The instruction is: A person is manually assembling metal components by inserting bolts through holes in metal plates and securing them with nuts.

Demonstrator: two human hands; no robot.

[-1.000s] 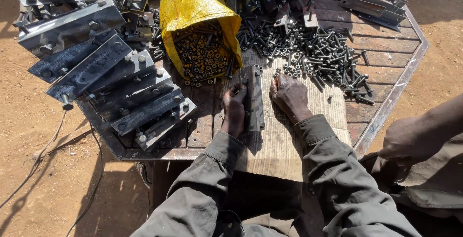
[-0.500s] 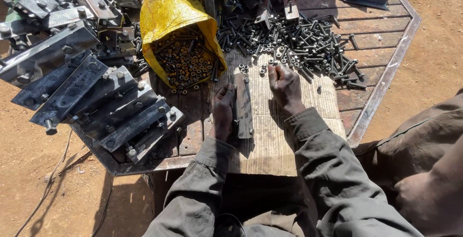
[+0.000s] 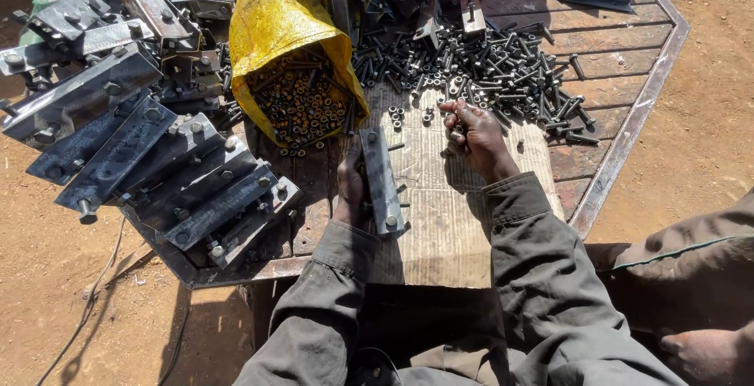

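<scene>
Head view: the left hand (image 3: 351, 186) grips a grey metal bar (image 3: 381, 182) from its 9 o'clock side, fingers wrapped against the edge; the bar stands on its edge on a pale board (image 3: 448, 221) and runs from 12 to 6 o'clock, a bolt showing near its lower end. The right hand (image 3: 477, 136) lies at 2 o'clock from the bar, fingers curled together over small bolts at the near rim of the bolt pile (image 3: 503, 72); whether it pinches one I cannot tell. A yellow bag (image 3: 279, 29) of nuts gapes open at 11 o'clock from the bar. Stacked plates (image 3: 149, 158) lie at 9 o'clock on the table (image 3: 628, 119). Another person's hand (image 3: 703, 354) sits at 4 o'clock, well apart
</scene>
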